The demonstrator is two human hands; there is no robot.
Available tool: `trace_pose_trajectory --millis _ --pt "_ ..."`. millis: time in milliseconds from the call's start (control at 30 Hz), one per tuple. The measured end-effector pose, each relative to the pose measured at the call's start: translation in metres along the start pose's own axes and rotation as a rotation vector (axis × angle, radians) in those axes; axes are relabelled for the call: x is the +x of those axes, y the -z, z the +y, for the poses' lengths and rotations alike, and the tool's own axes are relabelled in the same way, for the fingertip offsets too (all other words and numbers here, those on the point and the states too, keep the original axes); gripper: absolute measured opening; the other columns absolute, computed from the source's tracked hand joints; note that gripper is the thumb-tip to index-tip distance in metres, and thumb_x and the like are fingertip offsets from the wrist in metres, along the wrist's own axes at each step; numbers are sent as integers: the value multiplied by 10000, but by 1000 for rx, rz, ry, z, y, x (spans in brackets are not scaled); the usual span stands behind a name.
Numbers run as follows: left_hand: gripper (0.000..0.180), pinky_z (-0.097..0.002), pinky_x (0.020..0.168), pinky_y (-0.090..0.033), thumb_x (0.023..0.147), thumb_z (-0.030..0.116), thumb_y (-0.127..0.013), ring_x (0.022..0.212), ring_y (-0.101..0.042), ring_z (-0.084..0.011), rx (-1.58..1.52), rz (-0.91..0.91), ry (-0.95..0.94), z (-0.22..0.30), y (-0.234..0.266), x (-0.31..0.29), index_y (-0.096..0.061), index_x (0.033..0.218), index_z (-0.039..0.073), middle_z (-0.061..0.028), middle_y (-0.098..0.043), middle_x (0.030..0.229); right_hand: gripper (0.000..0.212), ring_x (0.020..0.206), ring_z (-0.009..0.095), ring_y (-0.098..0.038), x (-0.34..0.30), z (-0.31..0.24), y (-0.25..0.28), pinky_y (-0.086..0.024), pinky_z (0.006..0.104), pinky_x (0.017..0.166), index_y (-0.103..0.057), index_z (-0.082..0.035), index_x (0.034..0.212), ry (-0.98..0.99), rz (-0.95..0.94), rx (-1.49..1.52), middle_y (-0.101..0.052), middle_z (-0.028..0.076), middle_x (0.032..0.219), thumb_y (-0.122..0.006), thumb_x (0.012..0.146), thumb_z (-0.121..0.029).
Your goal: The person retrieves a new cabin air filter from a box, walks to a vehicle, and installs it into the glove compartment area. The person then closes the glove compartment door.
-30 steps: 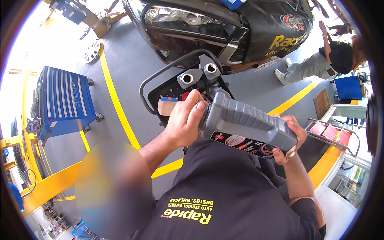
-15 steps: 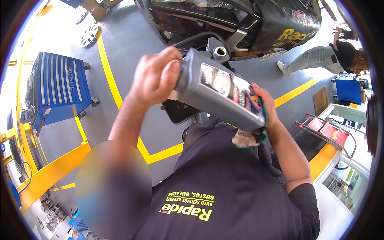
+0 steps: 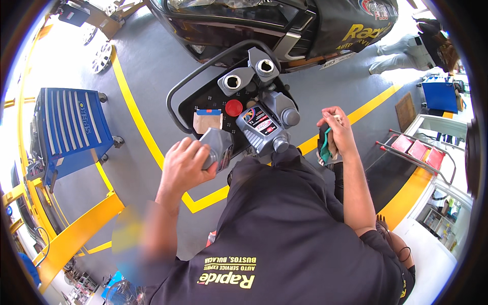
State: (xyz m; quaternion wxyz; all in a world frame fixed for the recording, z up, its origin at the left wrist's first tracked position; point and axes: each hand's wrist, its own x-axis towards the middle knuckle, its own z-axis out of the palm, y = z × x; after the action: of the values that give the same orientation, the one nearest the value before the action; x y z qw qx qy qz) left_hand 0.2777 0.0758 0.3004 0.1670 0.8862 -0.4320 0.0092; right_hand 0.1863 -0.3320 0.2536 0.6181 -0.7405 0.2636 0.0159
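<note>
Gripping a grey oil bottle (image 3: 216,147) at the near edge of the black cart tray (image 3: 203,99), the left hand (image 3: 184,165) wraps its fingers round it. Right hand (image 3: 338,133) pinches a green-trimmed rag (image 3: 324,145). More grey oil bottles (image 3: 262,129), a red cap (image 3: 234,108) and a cardboard box (image 3: 207,121) crowd the tray; a blue tool cabinet (image 3: 68,129) stands well left.

left hand (image 3: 184,165) gripping grey bottle (image 3: 216,148) (tilted), right hand (image 3: 336,131) holding rag (image 3: 324,144)

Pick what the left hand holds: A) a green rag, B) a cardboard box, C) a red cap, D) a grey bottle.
D: the left hand is wrapped around a grey bottle at the near edge of the black cart; the green rag is in the right hand.
</note>
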Motion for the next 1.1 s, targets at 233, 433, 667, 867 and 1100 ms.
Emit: trace_pose_trajectory --millis 233,433,667,867,1100 --pt "483 -425 892 -456 750 271 -741 1067 -545 -288 167 -371 268 7 -52 19 -611 1188 115 -116 -542 1116 297 788 117 -630 42 -6 -19 -500 292 714 -606 -18 1023 141 -123 -201 -667 61 823 -700 923 -282" --pt "317 -461 910 -464 815 133 -678 1030 -575 -363 -227 112 395 70 -98 96 -628 1111 32 -161 -585 1093 406 865 350 -673 39 2 -23 -520 407 765 -596 -31 1080 171 -177 -349 -688 172 941 -717 881 -364" --pt "429 -457 999 -488 855 87 -560 1246 -537 -373 -131 -470 546 -25 -261 146 -564 1283 115 -178 -552 1327 424 896 356 -681 48 19 23 -535 445 789 -613 -83 1087 148 -240 -494 -703 171 941 -686 881 -446" --pt "486 -392 1075 -416 951 359 -541 1270 -542 -254 -493 -242 269 -134 -369 119 -635 1265 0 -188 -598 1346 500 983 367 -668 50 38 87 -531 459 840 -573 -95 1181 63 -317 -656 -703 158 1023 -575 931 -528" --pt "300 -430 880 -554 846 302 -675 1055 -664 -338 88 -553 434 -14 -272 174 -682 1091 130 -145 -654 1159 518 1000 370 -670 30 75 112 -528 464 855 -573 -88 1191 -56 -193 -629 -707 160 1041 -565 934 -538"
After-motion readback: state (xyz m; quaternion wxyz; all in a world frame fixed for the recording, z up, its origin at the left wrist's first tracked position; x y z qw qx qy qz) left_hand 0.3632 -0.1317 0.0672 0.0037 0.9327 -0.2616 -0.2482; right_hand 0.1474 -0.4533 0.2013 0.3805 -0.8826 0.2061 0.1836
